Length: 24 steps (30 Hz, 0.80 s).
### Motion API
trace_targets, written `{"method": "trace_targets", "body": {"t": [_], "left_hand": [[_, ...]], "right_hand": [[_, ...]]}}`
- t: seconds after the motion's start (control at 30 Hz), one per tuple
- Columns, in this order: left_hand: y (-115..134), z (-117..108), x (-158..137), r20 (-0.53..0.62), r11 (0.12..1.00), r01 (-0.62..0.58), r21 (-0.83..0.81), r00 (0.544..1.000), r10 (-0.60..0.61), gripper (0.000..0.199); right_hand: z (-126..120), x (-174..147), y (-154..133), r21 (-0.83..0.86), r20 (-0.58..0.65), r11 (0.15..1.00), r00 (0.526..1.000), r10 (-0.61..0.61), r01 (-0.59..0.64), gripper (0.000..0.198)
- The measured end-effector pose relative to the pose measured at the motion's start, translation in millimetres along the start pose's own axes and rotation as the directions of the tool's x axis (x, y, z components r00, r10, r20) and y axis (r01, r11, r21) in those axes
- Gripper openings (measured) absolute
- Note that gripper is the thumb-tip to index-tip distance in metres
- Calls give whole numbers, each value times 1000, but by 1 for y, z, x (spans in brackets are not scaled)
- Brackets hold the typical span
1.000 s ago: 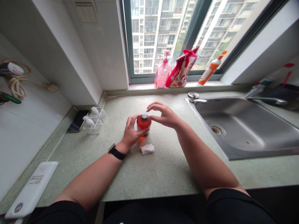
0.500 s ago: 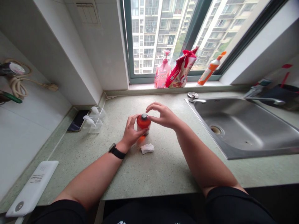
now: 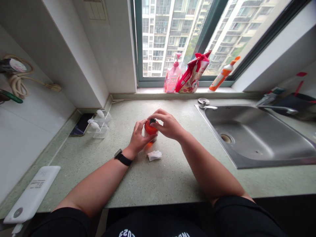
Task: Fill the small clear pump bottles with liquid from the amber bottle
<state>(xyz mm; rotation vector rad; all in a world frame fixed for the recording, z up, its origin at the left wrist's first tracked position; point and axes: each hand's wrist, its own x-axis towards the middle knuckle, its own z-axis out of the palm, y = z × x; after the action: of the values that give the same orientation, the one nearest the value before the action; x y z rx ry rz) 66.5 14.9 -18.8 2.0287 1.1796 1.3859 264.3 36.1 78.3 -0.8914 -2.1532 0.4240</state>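
Note:
A bottle (image 3: 151, 129) of orange-red liquid stands upright on the speckled green counter (image 3: 128, 112). My left hand (image 3: 137, 136) is wrapped round the bottle's body, thumb in front and fingers behind on the left. At the top, my right hand (image 3: 166, 124) has thumb and fingers closed around the dark cap (image 3: 152, 121), which sits at the bottle's mouth. Just in front of the bottle lies a crumpled white tissue (image 3: 154, 155).
Right of my hands is a steel sink (image 3: 259, 131). A phone (image 3: 82, 124) and clear plastic boxes (image 3: 100, 131) rest at the left, with a white power bank (image 3: 33, 194) nearer me. A pink pump bottle (image 3: 172, 77), red bag (image 3: 194, 74) and orange-white bottle (image 3: 223, 75) line the windowsill.
My right hand has moved left and its fingers have closed on the cap. My left hand still holds the bottle in the same place. The view has shifted slightly.

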Motion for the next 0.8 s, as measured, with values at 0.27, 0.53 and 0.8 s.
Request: {"method": "trace_targets", "body": {"t": [0.27,0.53,0.8], "left_hand": [[5,-3,1,14,1000,-23,-10,1000,23,70],[1,-1,2,12,1000,-24,-17,1000,25,71],[0,-2,4,8,999,-41,17,999,41,74]], "right_hand": [[-44,-2,-19,19,-176,1000,984,2,1,21],[-67,-40,20,-33,-220,946,925,308,-323,21],[-38,-102,82,-81,-129,728,732,669,-680,17]]}}
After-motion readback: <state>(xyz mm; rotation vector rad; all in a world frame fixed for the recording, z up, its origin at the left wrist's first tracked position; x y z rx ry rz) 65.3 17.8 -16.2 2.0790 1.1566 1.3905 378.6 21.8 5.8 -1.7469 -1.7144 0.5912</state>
